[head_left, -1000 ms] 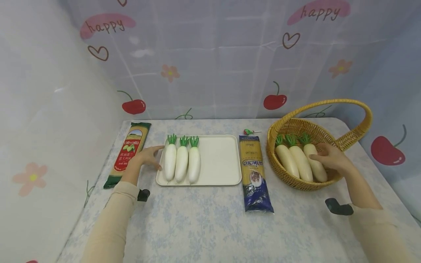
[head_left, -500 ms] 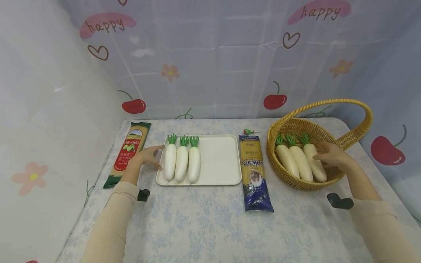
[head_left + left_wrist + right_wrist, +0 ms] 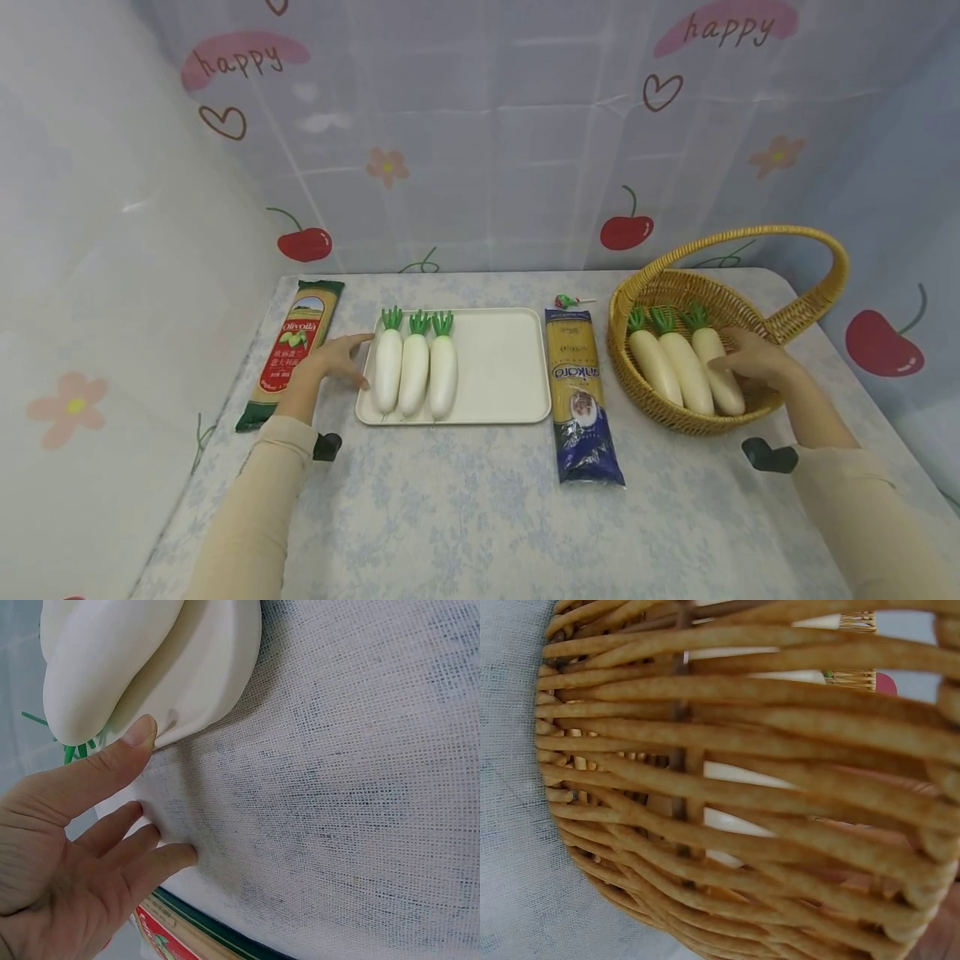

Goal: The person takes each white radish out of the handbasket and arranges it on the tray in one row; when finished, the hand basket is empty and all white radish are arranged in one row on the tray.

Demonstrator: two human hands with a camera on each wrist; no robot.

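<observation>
The right grip (image 3: 757, 358) reaches inside the basket (image 3: 678, 287), its thumb over the rightmost of three radishes (image 3: 729, 396). Whether its fingers close round that radish I cannot tell; the weave hides them in the right wrist view. The other two lie alongside, left of this grip, green tops pointing away. The basket's rim runs close by the wrist, and the handle arches up beyond the grip.

The left grip (image 3: 335, 362) has thumb and fingers spread apart, just beside the near-left rim of the tray (image 3: 502, 367). Right of that grip, three more radishes (image 3: 415, 375) lie in a row; beyond them the tray's flat floor extends to its right rim. Between tray and basket lies the blue pack (image 3: 588, 442). The red pack (image 3: 288, 358) lies just left of the left grip. Patterned counter (image 3: 450, 517) stretches between both forearms.
</observation>
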